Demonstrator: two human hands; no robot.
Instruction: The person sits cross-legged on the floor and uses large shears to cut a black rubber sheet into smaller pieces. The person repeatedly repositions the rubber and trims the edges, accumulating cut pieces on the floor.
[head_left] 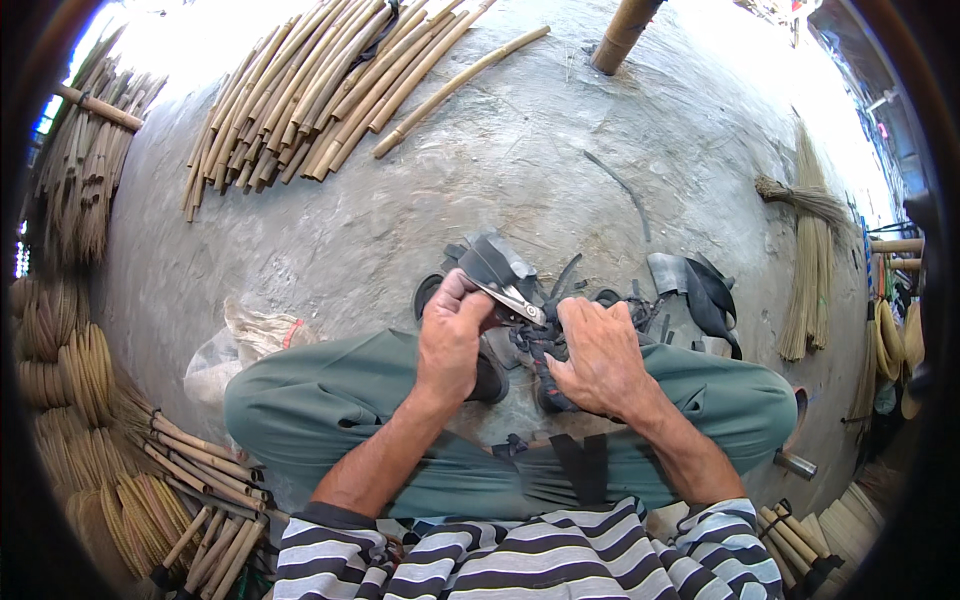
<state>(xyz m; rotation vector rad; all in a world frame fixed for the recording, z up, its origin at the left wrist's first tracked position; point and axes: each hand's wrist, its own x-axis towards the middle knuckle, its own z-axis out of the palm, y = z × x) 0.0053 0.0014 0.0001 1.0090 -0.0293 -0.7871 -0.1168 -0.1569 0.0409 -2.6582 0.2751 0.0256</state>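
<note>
My right hand is closed around the black-wrapped handles of a pair of metal scissors. Their blades point up and left, toward my left hand. The fingers of that hand are pinched together beside the blades; whatever lies between them is hidden. Just beyond my fingers is a flat black rubber-like piece. More black scraps and strips lie around my feet, among them a wide curled piece on the right. A black strip hangs across the cloth in my lap.
A large pile of cut canes lies at the far left, near a bamboo post. Bundled thin stalks rest at the right. Coiled cane and short bundled sticks sit on my left, beside a whitish sack.
</note>
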